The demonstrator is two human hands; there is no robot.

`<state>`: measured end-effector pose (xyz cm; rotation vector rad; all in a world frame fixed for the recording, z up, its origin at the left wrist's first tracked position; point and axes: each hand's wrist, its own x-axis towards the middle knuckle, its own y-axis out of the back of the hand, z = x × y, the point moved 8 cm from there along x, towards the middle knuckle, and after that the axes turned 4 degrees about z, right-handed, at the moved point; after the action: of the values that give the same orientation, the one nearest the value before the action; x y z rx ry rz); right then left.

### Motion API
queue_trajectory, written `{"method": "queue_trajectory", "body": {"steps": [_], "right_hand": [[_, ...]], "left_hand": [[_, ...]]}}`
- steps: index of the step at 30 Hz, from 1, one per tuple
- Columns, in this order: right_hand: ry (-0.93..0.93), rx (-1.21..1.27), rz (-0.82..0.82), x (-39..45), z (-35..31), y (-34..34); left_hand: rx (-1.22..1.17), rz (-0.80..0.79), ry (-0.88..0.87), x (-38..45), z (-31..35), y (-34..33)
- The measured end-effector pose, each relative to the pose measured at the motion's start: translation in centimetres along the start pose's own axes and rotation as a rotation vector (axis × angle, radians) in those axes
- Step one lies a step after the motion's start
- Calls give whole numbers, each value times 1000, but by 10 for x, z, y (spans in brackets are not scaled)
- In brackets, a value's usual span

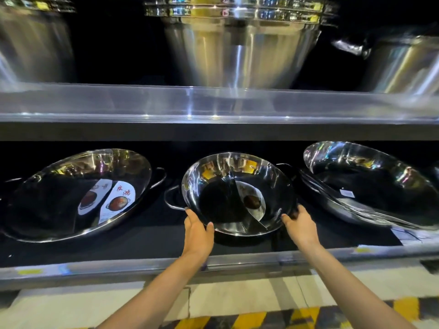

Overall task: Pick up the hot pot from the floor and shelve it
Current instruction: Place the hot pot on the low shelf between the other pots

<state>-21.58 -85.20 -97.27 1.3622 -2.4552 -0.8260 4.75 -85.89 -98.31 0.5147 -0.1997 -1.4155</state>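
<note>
Pot (237, 193): on lower shelf (152, 236), tilted, mouth toward the person, between two larger woks.
Left hand (198, 230): curled on near-left rim, thumb inside.
Right hand (300, 224): curled on near-right rim.
Divider axis: runs near-right to far-left.
Room: gaps either side; pot appears seated, release likely next.

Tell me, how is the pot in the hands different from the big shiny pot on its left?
The held pot looks smaller than the left pot. The left hand and right hand grip the held pot's rim; nobody touches the left pot. The held pot's divider looks straight, while the left pot's looks curved. Both are shiny steel with side handles and a paper label inside.
</note>
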Motion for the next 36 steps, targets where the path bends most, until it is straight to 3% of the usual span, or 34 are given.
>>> {"method": "queue_trajectory", "body": {"steps": [14, 19, 27, 36], "right_hand": [[-31, 164, 31, 23, 9, 0], [6, 167, -29, 34, 9, -5], [88, 237, -262, 35, 4, -12], [87, 268, -349, 34, 0, -14]], "left_hand": [[-82, -133, 39, 61, -10, 16], [-157, -164, 33, 72, -10, 18], [-239, -242, -41, 65, -16, 18], [-307, -238, -3, 68, -11, 19]]}}
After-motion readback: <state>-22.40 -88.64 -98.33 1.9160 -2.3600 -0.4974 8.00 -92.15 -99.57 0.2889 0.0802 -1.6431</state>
